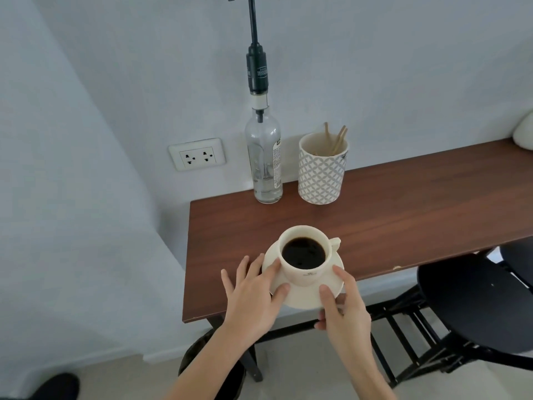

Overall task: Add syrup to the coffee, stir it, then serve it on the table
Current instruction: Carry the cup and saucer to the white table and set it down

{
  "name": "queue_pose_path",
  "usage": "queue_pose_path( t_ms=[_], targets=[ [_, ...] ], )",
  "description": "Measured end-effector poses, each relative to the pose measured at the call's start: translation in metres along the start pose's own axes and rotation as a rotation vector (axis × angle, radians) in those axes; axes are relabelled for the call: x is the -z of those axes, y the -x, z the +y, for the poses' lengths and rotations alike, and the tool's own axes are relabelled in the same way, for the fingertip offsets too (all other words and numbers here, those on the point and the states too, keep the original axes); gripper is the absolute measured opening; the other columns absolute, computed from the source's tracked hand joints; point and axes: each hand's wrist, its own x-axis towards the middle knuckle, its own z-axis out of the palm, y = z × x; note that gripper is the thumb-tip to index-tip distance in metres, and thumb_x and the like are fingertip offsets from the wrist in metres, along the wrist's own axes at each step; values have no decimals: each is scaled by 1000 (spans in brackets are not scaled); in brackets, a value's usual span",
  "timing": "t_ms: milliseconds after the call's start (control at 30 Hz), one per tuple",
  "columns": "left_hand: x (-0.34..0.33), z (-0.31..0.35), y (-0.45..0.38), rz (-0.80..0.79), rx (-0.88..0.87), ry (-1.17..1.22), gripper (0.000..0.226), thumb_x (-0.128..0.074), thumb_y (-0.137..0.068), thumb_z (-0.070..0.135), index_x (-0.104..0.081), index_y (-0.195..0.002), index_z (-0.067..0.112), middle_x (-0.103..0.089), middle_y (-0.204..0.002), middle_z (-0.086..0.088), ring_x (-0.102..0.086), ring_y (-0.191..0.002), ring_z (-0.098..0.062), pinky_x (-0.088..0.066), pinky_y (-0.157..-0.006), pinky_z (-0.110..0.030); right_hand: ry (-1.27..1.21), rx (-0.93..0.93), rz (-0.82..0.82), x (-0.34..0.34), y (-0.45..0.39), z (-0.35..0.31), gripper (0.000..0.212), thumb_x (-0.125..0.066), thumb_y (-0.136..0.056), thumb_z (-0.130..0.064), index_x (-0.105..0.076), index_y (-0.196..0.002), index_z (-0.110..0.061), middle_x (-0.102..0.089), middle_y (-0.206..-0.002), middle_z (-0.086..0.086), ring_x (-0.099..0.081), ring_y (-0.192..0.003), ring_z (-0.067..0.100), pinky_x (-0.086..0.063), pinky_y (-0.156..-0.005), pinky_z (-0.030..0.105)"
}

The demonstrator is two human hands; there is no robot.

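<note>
A cream cup (305, 255) full of black coffee stands on a cream saucer (300, 297) at the near edge of the brown wooden table (403, 209), its handle pointing right. My left hand (253, 295) rests on the saucer's left rim with fingers spread. My right hand (343, 304) grips the saucer's right front rim, thumb on top and fingers underneath. A clear glass syrup bottle (264, 160) with a tall black pump stands at the table's back left. Beside it, a patterned white holder (321, 171) contains wooden stir sticks (336, 140).
A white wall with a double socket (197, 154) runs behind the table. A black round stool (476, 301) stands under the table's right side. A white object (525, 131) sits at the far right edge. The table's left edge ends near the wall corner.
</note>
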Motion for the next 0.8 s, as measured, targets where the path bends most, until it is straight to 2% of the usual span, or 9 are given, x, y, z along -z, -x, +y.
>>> queue_pose_path(
  t_ms=[67, 133, 233, 333, 433, 533, 600, 667, 800],
  targets=[
    [-2, 1, 5, -6, -5, -5, 52, -39, -103, 51, -27, -154, 45, -18, -169, 9, -1, -158, -24, 8, -121, -63, -147, -58, -40, 2, 2, 0, 42, -51, -99, -13, -47, -134, -36, -66, -98, 13, -72, -66, 23, -61, -59, 32],
    [-4, 3, 10, -9, -6, -11, 53, -38, -103, 52, -26, -154, 45, -17, -169, 9, 0, -158, -24, 9, -120, -64, -226, -79, -62, 5, 3, 1, 47, -50, -99, -6, -48, -139, -31, -63, -111, 13, -71, -85, 24, -63, -63, 35],
    [-9, 4, 22, 37, 11, 26, 55, -40, -103, 52, -25, -155, 46, -12, -170, 3, 3, -158, -23, 10, -122, -61, -306, -94, -87, 9, 7, 3, 51, -51, -98, -1, -48, -142, -27, -62, -118, 16, -66, -103, 27, -63, -65, 34],
    [-19, 3, 45, 198, 43, 195, 59, -53, -99, 49, -32, -153, 44, -22, -162, -1, -14, -152, -21, -12, -125, -49, -337, -97, -125, 14, 11, 6, 53, -51, -98, 1, -46, -144, -24, -65, -119, 17, -69, -102, 28, -63, -67, 36],
    [-29, 3, 69, 371, 65, 440, 61, -69, -91, 40, -39, -143, 52, -36, -133, 11, -39, -123, -18, -43, -107, -36, -333, -95, -170, 20, 16, 10, 54, -51, -98, 3, -46, -145, -22, -67, -114, 20, -71, -98, 29, -63, -67, 40],
    [-35, 4, 85, 312, 173, 732, 63, -72, -91, 33, -35, -136, 57, -38, -122, 11, -52, -108, -12, -48, -84, -10, -310, -98, -207, 24, 23, 14, 54, -52, -97, 3, -48, -144, -22, -65, -108, 27, -69, -95, 30, -63, -64, 39],
    [-39, 2, 90, 232, 207, 923, 61, -73, -91, 29, -43, -138, 55, -48, -129, 5, -62, -106, -8, -52, -90, -13, -296, -88, -248, 26, 29, 14, 53, -52, -97, 3, -51, -142, -24, -66, -109, 28, -69, -97, 31, -63, -65, 40],
    [-43, -1, 95, 177, 231, 1119, 63, -74, -92, 17, -49, -138, 52, -56, -137, 6, -68, -111, -15, -58, -95, -29, -300, -91, -304, 27, 35, 13, 53, -52, -96, 4, -52, -141, -24, -68, -113, 21, -68, -102, 31, -63, -64, 43],
    [-44, -11, 113, 171, 234, 1327, 60, -73, -88, -3, -60, -136, 30, -69, -129, -4, -69, -112, -20, -59, -77, -24, -285, -83, -401, 21, 51, 4, 54, -52, -95, 8, -54, -137, -25, -68, -110, 21, -69, -96, 28, -63, -59, 40]
  ],
)
